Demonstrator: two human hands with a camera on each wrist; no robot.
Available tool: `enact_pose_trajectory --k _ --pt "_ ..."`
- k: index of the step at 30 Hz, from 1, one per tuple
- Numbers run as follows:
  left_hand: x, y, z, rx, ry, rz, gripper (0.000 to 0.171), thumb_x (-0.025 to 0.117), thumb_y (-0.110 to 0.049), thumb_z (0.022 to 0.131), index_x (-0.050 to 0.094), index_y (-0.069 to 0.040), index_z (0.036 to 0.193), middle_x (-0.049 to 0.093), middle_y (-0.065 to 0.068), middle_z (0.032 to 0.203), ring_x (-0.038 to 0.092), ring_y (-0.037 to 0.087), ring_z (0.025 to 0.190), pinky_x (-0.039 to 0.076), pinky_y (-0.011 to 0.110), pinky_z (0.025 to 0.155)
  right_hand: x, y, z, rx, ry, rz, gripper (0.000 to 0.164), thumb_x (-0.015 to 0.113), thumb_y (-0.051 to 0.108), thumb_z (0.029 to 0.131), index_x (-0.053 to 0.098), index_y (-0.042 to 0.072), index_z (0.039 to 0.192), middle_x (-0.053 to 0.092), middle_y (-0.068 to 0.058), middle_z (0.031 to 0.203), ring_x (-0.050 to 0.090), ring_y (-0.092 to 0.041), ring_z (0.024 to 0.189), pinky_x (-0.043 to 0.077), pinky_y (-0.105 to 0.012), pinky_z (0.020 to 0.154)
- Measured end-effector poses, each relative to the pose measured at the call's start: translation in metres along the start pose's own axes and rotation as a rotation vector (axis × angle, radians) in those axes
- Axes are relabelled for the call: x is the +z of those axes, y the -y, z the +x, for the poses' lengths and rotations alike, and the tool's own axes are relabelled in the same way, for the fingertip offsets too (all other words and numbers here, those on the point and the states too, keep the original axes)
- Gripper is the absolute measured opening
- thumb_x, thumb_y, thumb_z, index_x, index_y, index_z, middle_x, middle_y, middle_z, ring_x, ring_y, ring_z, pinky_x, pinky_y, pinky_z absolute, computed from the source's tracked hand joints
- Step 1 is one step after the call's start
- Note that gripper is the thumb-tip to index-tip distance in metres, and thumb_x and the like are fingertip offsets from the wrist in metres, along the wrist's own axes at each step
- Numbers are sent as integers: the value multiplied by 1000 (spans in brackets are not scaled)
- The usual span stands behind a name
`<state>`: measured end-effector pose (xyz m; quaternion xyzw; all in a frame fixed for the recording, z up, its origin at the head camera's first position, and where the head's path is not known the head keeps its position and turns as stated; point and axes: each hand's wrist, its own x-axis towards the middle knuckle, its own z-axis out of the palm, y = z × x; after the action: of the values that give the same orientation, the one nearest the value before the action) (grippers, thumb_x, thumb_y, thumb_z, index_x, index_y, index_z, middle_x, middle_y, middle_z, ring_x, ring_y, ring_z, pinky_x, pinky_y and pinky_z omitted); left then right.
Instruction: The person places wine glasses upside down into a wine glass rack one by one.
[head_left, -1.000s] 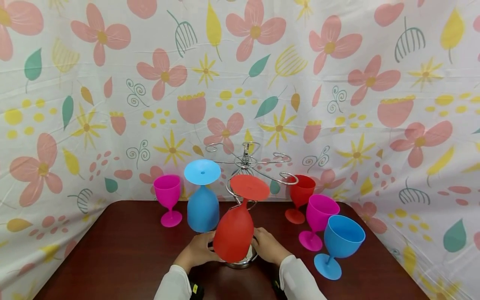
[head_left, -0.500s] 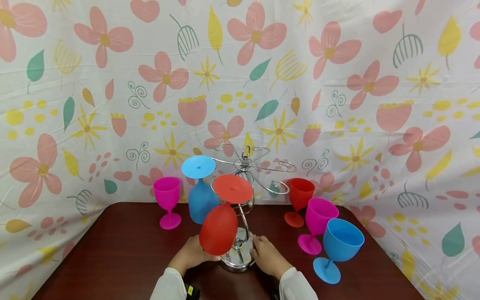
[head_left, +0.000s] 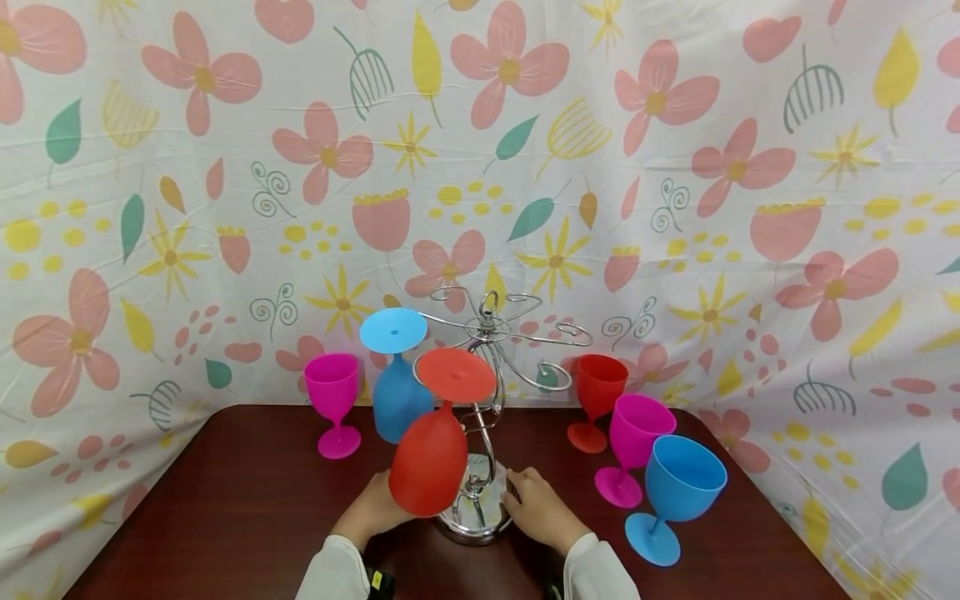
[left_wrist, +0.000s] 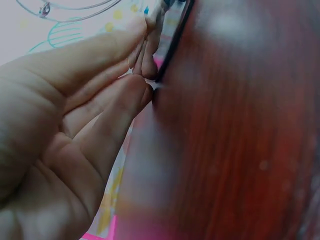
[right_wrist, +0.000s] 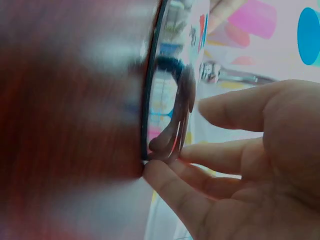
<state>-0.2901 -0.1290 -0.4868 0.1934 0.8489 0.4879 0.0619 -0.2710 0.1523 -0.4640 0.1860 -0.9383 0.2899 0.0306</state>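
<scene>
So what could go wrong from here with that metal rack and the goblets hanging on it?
The hanging red goblet tilts, so a jolt might slip it off the rack. It and the hanging blue goblet both weigh on the left side, so the rack could lean. In the head view, the red bowl overlaps the left hand; lifting that hand might knock it.

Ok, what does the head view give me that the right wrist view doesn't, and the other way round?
Only the head view: the stand's looped top, and a direct look at the upright red goblet, pink goblet and blue goblet on the right. Only the right wrist view: the stand's dark bottom edge up close, with fingers mirrored in the chrome rim. Both: right hand, base, table.
</scene>
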Motion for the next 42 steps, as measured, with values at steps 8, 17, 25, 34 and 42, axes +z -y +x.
enact_pose_trajectory --k 8,17,25,34,42 --pt "32 -30 -3 137 143 -140 87 87 -20 79 41 -3 151 54 15 148 51 34 133 43 50 108 2 -11 26 17 24 116 40 55 13 100 60 -12 132 63 -29 129 58 -45 124 45 -61 107" --pt "61 -43 -4 183 -31 -107 112 90 -12 70 24 5 158 32 23 164 34 45 148 39 62 113 7 -20 55 72 74 233 36 55 25 102 68 4 127 71 -15 121 63 -27 116 51 -48 101" --pt "57 -35 0 262 -2 -79 114 91 -13 68 25 2 158 34 20 164 35 17 149 34 40 120 17 -25 64 45 164 343 41 58 21 104 59 3 141 64 -15 139 59 -34 130 47 -56 108" --pt "43 -33 -2 139 43 -139 119 94 -17 68 20 4 159 26 24 166 30 35 152 31 49 122 16 -23 57 -22 68 202 35 59 17 102 66 5 134 66 -16 127 60 -35 124 48 -52 104" --pt "25 -16 0 37 44 11 112 94 -29 67 33 8 154 33 31 160 31 51 148 30 71 115 12 -25 43 24 45 183 47 64 22 100 59 -3 139 64 -19 121 60 -37 120 50 -55 100"
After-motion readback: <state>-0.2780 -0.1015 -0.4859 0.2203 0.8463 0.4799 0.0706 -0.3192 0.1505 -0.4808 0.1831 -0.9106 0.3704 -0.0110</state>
